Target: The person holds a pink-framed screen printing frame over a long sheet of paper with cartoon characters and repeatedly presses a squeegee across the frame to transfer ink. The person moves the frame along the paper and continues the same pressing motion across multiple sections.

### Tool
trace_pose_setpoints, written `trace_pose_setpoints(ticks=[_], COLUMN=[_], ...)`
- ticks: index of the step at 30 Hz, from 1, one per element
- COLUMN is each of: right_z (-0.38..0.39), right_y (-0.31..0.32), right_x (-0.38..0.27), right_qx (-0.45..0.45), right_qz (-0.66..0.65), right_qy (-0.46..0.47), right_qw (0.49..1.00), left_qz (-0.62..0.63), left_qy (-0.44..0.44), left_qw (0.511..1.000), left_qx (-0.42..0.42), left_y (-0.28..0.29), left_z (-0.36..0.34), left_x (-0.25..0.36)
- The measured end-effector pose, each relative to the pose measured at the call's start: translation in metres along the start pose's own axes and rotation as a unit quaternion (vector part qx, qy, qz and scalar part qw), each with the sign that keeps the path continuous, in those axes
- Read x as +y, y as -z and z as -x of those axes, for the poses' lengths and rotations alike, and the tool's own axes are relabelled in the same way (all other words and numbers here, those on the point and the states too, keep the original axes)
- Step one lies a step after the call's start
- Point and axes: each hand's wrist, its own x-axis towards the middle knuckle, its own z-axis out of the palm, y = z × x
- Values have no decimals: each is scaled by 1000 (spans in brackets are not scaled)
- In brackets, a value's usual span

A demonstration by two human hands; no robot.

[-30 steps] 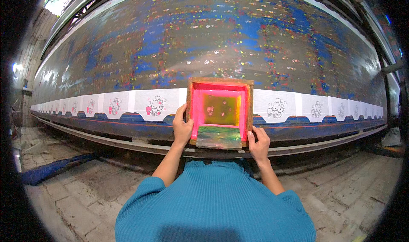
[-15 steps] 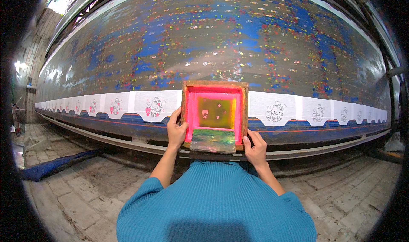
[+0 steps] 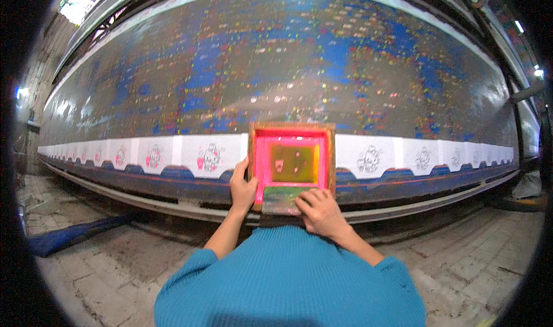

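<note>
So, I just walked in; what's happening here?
A person's left hand grips the left side of a pink-lined wooden frame; the right hand touches a flat plate at its near end. The frame sits over a row of white panels along a table. Drawings just left of it have pink; those just right, dark outlines only.

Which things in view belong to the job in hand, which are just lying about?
In use:
- wooden-framed screen, left hand gripping its side
- green-stained flat blade, right hand on it
- printed white sheets
- paint-stained table

Apparently lying about:
- dark blue strip, floor left
- pale crumpled bundle, far right
</note>
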Motion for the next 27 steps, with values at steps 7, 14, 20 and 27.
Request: trace_pose_setpoints(ticks=[7, 14, 20, 27], right_z=[-19, -5, -47, -116], right_y=[-4, -12, -25, 1], right_x=[-1, -7, 33, 86], right_qx=[20, 54, 122, 115], right_qz=[28, 23, 58, 33], right_qy=[-40, -22, -15, -26], right_qw=[999, 998, 991, 992], left_qz=[33, 16, 18, 21], left_qy=[25, 16, 16, -1], left_qw=[999, 1000, 1000, 1000], left_qx=[-1, -1, -7, -5], left_y=[1, 1, 1, 1], left_z=[0, -2, -3, 0], left_x=[3, 5, 3, -4])
